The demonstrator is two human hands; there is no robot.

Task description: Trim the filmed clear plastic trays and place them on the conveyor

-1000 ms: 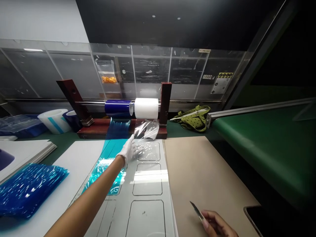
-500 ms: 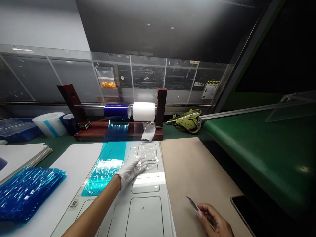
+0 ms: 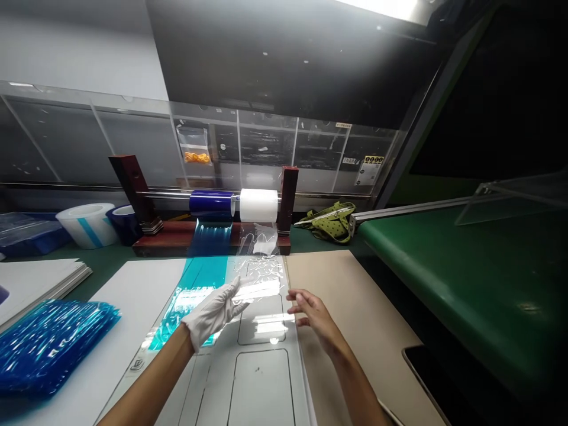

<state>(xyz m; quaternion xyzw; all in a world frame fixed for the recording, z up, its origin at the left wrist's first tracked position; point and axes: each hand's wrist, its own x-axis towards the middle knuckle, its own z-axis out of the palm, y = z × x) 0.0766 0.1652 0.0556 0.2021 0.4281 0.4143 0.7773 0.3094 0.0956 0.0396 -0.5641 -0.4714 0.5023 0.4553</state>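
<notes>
My gloved left hand [image 3: 212, 315] pinches the left edge of a clear film [image 3: 261, 277] that runs down from the white roll [image 3: 258, 205] on a rod stand [image 3: 287, 198]. The film lies wrinkled over the top of a white panel [image 3: 261, 378] marked with rounded rectangles. My bare right hand [image 3: 312, 312] hovers at the film's right edge with its fingers apart and nothing in it. A blue roll [image 3: 210, 203] sits beside the white one, and its blue film [image 3: 199, 283] lies along the panel's left side.
A brown board [image 3: 359, 296] lies to the right of the panel. A crumpled blue film pile [image 3: 48, 346] and stacked white sheets [image 3: 35, 275] are at the left, tape rolls [image 3: 86, 223] behind them. A green bag [image 3: 331, 220], green conveyor [image 3: 465, 278] and dark screen [image 3: 428, 370] sit right.
My left hand has drawn the clear film toward me over the panel. My right hand left the lower right, no longer shows the blade, and rose to the film's right edge.
</notes>
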